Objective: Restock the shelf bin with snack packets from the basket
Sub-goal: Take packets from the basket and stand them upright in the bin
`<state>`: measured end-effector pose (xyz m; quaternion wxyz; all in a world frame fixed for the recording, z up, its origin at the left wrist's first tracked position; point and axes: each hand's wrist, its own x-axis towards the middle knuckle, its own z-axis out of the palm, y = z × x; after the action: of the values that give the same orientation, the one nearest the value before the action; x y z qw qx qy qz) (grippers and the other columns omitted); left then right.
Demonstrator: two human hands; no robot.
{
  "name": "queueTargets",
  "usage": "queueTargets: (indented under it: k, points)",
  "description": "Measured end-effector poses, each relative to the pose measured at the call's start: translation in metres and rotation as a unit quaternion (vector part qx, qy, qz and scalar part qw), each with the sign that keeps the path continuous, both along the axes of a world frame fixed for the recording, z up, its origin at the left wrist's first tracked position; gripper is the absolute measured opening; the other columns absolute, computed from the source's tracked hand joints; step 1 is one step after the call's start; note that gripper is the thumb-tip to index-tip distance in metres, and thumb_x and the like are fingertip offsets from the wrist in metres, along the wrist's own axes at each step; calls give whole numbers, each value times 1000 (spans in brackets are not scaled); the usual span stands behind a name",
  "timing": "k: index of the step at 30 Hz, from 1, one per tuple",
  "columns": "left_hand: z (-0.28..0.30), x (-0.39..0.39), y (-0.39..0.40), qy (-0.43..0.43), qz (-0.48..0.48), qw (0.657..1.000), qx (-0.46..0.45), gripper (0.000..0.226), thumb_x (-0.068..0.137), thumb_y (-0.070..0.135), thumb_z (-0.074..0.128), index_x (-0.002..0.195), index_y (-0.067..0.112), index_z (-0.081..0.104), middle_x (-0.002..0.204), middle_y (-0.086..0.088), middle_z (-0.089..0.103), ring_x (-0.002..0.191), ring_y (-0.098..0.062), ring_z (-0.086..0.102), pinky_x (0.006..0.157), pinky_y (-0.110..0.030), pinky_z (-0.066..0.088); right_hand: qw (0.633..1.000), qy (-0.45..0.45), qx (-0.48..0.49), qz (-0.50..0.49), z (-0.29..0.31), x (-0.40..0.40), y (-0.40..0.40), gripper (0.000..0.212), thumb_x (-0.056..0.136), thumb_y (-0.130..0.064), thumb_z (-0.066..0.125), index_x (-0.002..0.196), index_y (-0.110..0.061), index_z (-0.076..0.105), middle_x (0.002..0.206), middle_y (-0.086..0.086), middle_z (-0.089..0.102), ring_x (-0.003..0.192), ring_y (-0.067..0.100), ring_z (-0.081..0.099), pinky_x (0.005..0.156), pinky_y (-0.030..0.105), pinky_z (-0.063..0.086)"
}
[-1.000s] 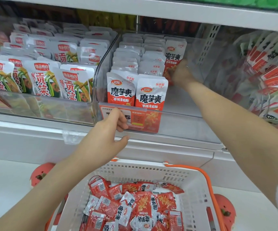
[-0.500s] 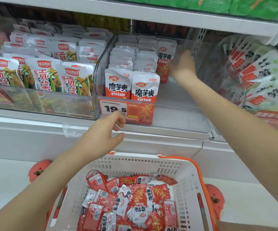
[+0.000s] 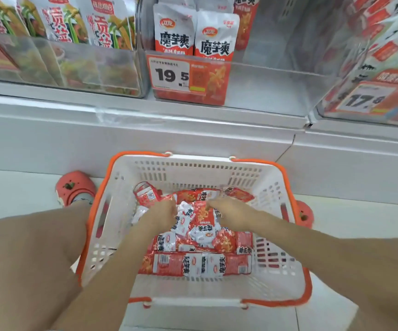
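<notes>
The white basket with an orange rim (image 3: 193, 161) stands on the floor under the shelf, holding several red and white snack packets (image 3: 200, 263). Both hands are down in the pile. My left hand (image 3: 159, 216) has its fingers curled into the packets at the pile's middle. My right hand (image 3: 231, 216) reaches leftward, its fingertips on a red packet; motion blur hides its grasp. Above, the clear shelf bin (image 3: 264, 87) holds upright packets of the same snack (image 3: 214, 37) on its left side, and its right side is bare.
A price tag reading 19.5 (image 3: 169, 75) hangs on the bin's front. A bin of green-printed packets (image 3: 62, 68) is to the left, another full bin (image 3: 372, 99) to the right. My bare knee (image 3: 26, 259) and red shoes (image 3: 75, 187) flank the basket.
Both hands have left the shelf and dropped into the basket: the left from the bin's front edge, the right from deep inside the bin. The view has tilted down.
</notes>
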<state>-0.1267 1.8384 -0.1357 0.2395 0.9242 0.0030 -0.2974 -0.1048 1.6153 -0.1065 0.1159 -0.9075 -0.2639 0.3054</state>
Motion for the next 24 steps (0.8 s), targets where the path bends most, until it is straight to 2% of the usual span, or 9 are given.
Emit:
queueTargets:
  k: [2,5,7,10,14,19,22,24]
  points:
    - [-28,-19,7,48,-14,998,42,19,84,3,52,100,11,57,108,-11,63,104,-28,59,87,-38,50,997,52,-22,-60,-35,-14,-3,51,90,-9,58,138,-16,44,139,7,49,120,23,51,99,33,43]
    - [-56,-29,12,76,-18,994,78,34,87,4,51,120,10,56,123,-10,58,114,-26,55,92,-34,46,984,117,-35,-129,-74,-27,-1,53,89,-14,64,137,-12,43,139,10,49,120,24,52,98,33,45]
    - [-70,-27,14,74,-5,994,78,38,87,3,52,123,12,56,125,-9,58,115,-25,55,94,-34,46,982,153,-50,-103,-95,-38,3,52,88,-20,66,135,-11,45,135,11,52,119,25,53,98,37,45]
    - [-84,-22,17,77,16,995,58,35,87,4,54,121,12,56,123,-9,58,111,-25,56,92,-33,47,981,181,-50,-52,-118,-59,19,63,83,-33,72,136,-11,45,133,9,51,124,27,47,100,39,43]
    - [-93,-25,27,91,11,995,47,35,84,1,53,117,12,57,119,-8,61,109,-25,56,90,-33,47,986,142,-44,-72,-138,-78,47,69,76,-41,76,128,-8,46,125,12,53,116,29,48,94,37,41]
    - [-97,-37,35,102,22,992,65,27,83,1,52,105,13,60,110,-8,63,101,-24,58,86,-36,49,982,169,-45,-70,-139,-70,58,47,79,-28,76,116,-8,55,113,14,55,109,31,52,84,35,43]
    - [-94,-38,32,95,17,994,52,30,84,0,52,109,13,61,114,-6,63,104,-24,57,87,-34,49,981,175,-25,-77,-134,-74,59,45,85,-15,70,127,-12,56,117,15,56,110,30,53,86,34,43]
    - [-89,-35,29,94,16,995,27,26,86,6,54,109,14,63,116,-5,63,105,-22,57,89,-33,48,976,187,6,-113,-131,-80,56,48,89,-2,60,135,-16,53,100,10,63,94,27,59,78,30,47]
